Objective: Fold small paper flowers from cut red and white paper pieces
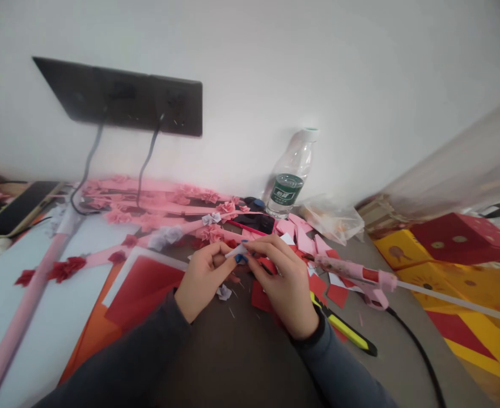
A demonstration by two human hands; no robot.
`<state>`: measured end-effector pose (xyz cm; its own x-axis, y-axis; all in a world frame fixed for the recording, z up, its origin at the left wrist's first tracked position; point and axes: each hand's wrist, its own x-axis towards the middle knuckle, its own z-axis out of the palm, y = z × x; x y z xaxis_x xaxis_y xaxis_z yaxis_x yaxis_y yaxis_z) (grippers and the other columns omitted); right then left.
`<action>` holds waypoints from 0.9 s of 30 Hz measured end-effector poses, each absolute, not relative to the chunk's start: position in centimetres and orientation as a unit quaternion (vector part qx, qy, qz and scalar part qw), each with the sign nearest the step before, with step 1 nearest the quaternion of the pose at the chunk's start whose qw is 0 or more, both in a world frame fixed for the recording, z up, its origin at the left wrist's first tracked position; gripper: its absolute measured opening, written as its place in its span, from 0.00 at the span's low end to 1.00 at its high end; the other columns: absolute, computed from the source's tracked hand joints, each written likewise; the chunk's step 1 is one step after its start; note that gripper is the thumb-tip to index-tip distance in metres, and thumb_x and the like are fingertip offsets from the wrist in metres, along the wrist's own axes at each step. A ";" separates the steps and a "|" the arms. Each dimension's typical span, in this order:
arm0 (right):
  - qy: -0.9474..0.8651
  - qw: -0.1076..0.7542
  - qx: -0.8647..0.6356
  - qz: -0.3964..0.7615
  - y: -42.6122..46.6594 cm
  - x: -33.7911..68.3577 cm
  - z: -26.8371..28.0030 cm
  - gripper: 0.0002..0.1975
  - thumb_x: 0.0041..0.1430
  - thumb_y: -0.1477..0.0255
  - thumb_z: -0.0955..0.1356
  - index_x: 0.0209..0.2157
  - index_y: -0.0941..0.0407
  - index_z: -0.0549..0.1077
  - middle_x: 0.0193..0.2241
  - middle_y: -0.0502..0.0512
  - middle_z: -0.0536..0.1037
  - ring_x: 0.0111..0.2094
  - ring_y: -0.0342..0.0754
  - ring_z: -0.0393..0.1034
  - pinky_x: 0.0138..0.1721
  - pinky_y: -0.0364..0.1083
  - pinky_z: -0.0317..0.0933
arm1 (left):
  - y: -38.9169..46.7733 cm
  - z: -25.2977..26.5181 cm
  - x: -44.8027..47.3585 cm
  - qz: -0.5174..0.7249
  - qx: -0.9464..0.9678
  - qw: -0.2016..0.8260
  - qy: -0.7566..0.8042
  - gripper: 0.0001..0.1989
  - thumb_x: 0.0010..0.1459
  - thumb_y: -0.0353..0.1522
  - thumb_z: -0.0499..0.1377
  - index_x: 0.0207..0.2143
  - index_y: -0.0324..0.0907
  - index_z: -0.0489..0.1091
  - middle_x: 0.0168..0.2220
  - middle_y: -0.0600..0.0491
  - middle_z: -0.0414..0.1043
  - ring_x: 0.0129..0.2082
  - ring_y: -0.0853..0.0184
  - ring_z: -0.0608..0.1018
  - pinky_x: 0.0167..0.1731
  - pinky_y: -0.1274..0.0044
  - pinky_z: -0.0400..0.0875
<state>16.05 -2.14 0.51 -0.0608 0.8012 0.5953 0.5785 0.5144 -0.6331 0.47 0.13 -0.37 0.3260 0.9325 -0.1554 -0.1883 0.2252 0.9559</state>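
While the right hand (282, 277) meets the left hand (203, 277) above a grey-brown table (233, 357), the thumbs and fingers of both pinch a small piece of white paper (234, 251), its folds seemingly hidden by blur. From the paper, a pale paper flower (223, 292) lies at seven o'clock, a yellow cutter (347, 330) at four, a pink glue gun (352, 271) at three and a water bottle (287, 187) near one.

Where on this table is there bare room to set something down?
Mainly the tabletop between the sleeves, this side of the left hand and right hand; a smaller patch lies between the yellow cutter and black cord. Crowded: beyond the hands, with pink flowers, paper scraps and a bottle.
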 end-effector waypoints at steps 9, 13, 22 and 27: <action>-0.743 0.472 -0.470 0.063 -2.3 15.9 0.8 0.08 0.63 0.81 0.67 0.39 0.55 0.76 0.37 0.57 0.77 0.38 0.48 0.74 0.39 0.46 0.69 | 0.1 -0.6 0.5 0.422 0.465 0.665 0.404 0.14 0.52 0.41 0.67 0.29 0.39 0.70 0.23 0.58 0.72 0.23 0.73 0.78 0.25 0.82 0.77; -0.716 0.485 -0.487 0.123 -2.3 15.9 0.9 0.08 0.60 0.82 0.68 0.37 0.54 0.74 0.33 0.53 0.78 0.36 0.48 0.73 0.38 0.46 0.68 | -0.1 -0.6 0.4 0.415 0.502 0.639 0.409 0.12 0.53 0.39 0.65 0.30 0.39 0.70 0.24 0.57 0.73 0.23 0.73 0.77 0.25 0.81 0.77; -0.736 0.469 -0.475 0.106 -2.2 16.1 0.9 0.09 0.60 0.82 0.66 0.32 0.54 0.72 0.32 0.54 0.75 0.36 0.48 0.72 0.37 0.46 0.68 | -0.1 0.1 0.6 0.421 0.485 0.659 0.392 0.14 0.53 0.41 0.66 0.29 0.39 0.71 0.26 0.56 0.73 0.25 0.70 0.79 0.25 0.80 0.78; -0.779 0.448 -0.432 0.070 -2.1 16.8 0.9 0.08 0.65 0.80 0.66 0.37 0.54 0.74 0.35 0.57 0.75 0.37 0.48 0.73 0.37 0.46 0.70 | -0.1 0.2 0.6 0.421 0.452 0.692 0.373 0.16 0.51 0.42 0.68 0.29 0.39 0.70 0.26 0.55 0.72 0.28 0.66 0.81 0.25 0.79 0.78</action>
<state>16.82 -2.12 0.88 -0.2241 0.7368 0.6379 0.6109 0.6162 -0.4971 0.62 -0.08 0.18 0.3671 0.9202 -0.1357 -0.2456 0.2366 0.9401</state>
